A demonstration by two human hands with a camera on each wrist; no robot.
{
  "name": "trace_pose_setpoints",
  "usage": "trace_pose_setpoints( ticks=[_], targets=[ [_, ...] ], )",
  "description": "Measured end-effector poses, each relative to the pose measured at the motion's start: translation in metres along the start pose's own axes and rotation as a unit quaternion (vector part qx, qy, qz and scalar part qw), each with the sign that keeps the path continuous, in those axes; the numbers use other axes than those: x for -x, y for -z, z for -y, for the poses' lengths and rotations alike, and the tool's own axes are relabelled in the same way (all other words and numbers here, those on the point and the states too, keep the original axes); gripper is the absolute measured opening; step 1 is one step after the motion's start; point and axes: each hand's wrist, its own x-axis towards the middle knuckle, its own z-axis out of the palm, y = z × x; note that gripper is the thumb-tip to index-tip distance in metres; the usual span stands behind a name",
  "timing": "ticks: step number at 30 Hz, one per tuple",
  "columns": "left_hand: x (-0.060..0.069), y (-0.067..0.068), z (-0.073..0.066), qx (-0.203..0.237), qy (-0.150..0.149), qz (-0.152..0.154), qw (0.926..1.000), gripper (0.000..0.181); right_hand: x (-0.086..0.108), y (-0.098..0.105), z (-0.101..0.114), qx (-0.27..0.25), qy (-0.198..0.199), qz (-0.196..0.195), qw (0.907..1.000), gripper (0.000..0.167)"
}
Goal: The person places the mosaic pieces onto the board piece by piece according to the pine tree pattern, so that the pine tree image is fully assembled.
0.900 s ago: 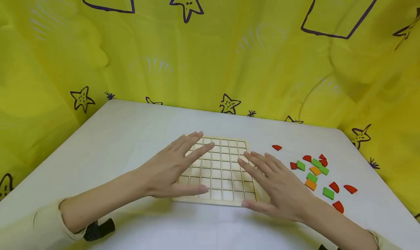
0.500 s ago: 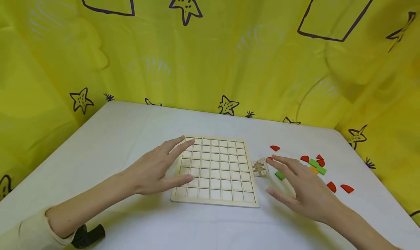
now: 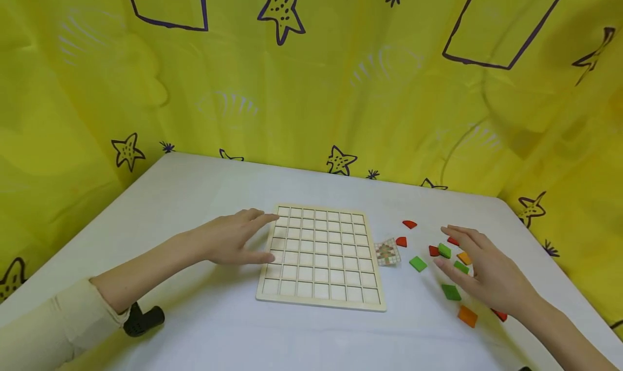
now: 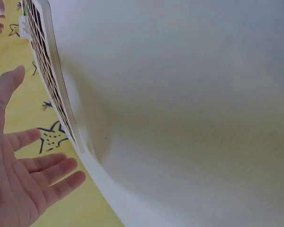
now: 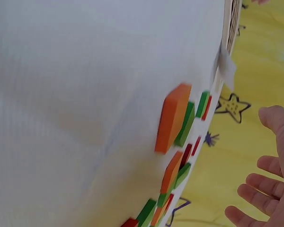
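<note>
A pale wooden grid board [image 3: 321,258] with square cells lies flat on the white table in the head view. My left hand [image 3: 239,240] hovers at its left edge, fingers fairly straight and thumb spread, holding nothing; whether the fingertips touch the rim I cannot tell. My right hand [image 3: 494,276] is above the scattered pieces on the right, fingers extended and thumb apart, with nothing in it. Around and under it lie flat green [image 3: 451,292], orange [image 3: 468,316] and red pieces [image 3: 410,224]; the hand hides some. The right wrist view shows this hand [image 5: 277,182] raised off the table.
A small creased paper card [image 3: 388,252] with a printed grid pattern stands or leans against the board's right edge. Yellow cloth [image 3: 311,79] with drawn stars hangs behind the table [image 3: 219,328]. A black device [image 3: 143,319] is strapped at my left wrist.
My right hand has moved right, off the board and over the pieces, uncovering the paper card. My left hand has drawn back left to the board's edge.
</note>
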Motion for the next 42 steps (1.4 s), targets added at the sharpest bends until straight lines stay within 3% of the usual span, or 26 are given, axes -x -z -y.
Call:
trace_pose_setpoints(
  ticks=[6, 12, 17, 22, 31, 42],
  targets=[
    [-0.018, 0.003, 0.01, 0.093, -0.002, 0.095, 0.9911, 0.092, -0.004, 0.0, -0.024, -0.038, -0.043, 0.032, 0.9978, 0.068],
    [-0.031, 0.006, 0.02, 0.085, -0.01, 0.117, 0.9895, 0.091, -0.013, -0.002, -0.047, -0.076, -0.088, 0.066, 0.991, 0.068],
    [-0.04, 0.011, 0.026, 0.083, -0.005, 0.118, 0.9896, 0.085, -0.021, -0.004, -0.063, -0.091, -0.107, 0.085, 0.9864, 0.071],
    [-0.045, 0.007, 0.029, 0.086, -0.014, 0.098, 0.9913, 0.077, -0.027, -0.006, -0.075, -0.076, -0.123, 0.107, 0.9837, 0.072],
    [-0.045, 0.005, 0.028, 0.093, 0.018, 0.092, 0.9913, 0.075, -0.034, -0.007, -0.098, -0.067, -0.142, 0.128, 0.9793, 0.062],
    [-0.044, 0.004, 0.031, 0.1, 0.001, 0.078, 0.9919, 0.078, -0.034, -0.009, -0.116, -0.083, -0.142, 0.141, 0.9763, 0.051]
  ],
)
